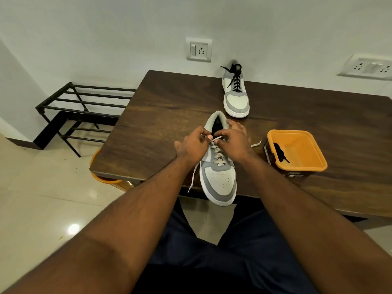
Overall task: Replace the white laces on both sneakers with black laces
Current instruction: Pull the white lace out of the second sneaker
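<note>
A grey and white sneaker [219, 181] with a white lace [216, 152] lies at the table's front edge, toe toward me. My left hand [192, 146] and my right hand [236, 141] pinch the white lace at the top eyelets. One loose lace end [192, 181] hangs off the left side, another [256, 143] sticks out to the right. A second sneaker [235, 92] with a black lace [235, 78] stands at the back by the wall. Another black lace [281, 153] lies in an orange tub [297, 151] on the right.
The dark wooden table [169, 107] stands against a white wall with a socket plate [199, 49]. A black metal shoe rack [80, 111] stands on the floor to the left. An orange round object [101, 179] shows under the table's left corner.
</note>
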Tool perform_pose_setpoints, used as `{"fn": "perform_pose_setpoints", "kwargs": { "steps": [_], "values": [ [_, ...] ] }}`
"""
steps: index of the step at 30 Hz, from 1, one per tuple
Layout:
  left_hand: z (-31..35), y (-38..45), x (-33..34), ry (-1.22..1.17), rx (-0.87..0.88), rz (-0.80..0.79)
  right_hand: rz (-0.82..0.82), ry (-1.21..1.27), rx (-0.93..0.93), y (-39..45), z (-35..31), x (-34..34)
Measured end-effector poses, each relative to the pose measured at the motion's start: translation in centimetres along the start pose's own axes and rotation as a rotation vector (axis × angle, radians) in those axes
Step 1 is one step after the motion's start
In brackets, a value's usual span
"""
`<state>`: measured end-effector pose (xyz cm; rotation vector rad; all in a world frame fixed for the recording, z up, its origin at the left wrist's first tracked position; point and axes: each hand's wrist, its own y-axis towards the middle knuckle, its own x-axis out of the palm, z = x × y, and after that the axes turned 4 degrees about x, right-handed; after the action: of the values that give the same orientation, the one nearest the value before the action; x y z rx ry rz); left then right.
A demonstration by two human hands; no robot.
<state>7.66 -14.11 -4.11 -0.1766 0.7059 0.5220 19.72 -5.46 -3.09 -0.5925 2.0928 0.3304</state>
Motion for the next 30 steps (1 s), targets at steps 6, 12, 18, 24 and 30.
{"fn": "perform_pose_setpoints", "kwargs": {
  "steps": [6, 12, 18, 24, 30],
  "values": [
    [-0.1, 0.1, -0.1, 0.002, 0.001, -0.016, 0.283, 0.296, 0.122, 0.3, 0.6, -0.4],
    [-0.1, 0.0, -0.1, 0.02, 0.01, -0.014, 0.493, 0.351, 0.298, -0.4, 0.7, -1.1],
    [0.1, -0.2, 0.0, 0.039, 0.007, -0.003, 0.047, -0.221, -0.075, 0.0, -0.9, 0.1],
    [0.3, -0.4, -0.1, 0.059, 0.017, -0.007, 0.175, 0.004, 0.066, 0.5, -0.1, -0.8],
    [0.5, -0.6, 0.1, 0.067, 0.016, -0.02, 0.587, 0.426, 0.294, 1.6, 2.1, -4.4]
  ]
}}
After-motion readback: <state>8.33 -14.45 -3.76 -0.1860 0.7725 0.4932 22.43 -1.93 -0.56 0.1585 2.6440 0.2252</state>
